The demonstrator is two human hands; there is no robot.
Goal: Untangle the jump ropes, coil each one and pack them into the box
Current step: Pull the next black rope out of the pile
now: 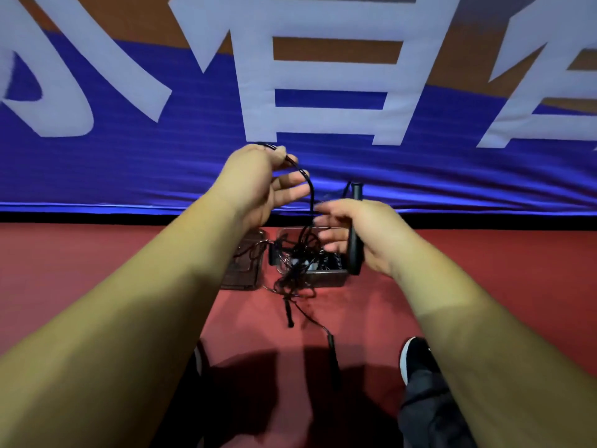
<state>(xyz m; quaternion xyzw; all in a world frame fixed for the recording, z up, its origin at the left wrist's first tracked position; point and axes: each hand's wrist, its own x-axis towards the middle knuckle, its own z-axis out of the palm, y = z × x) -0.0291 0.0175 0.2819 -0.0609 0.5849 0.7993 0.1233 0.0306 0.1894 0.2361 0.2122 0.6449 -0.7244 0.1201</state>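
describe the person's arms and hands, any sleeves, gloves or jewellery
The left forearm and right forearm are bare to the frame edge, with no sleeves in view. The left hand and right hand are ungloved. No watch, ring or bracelet shows.
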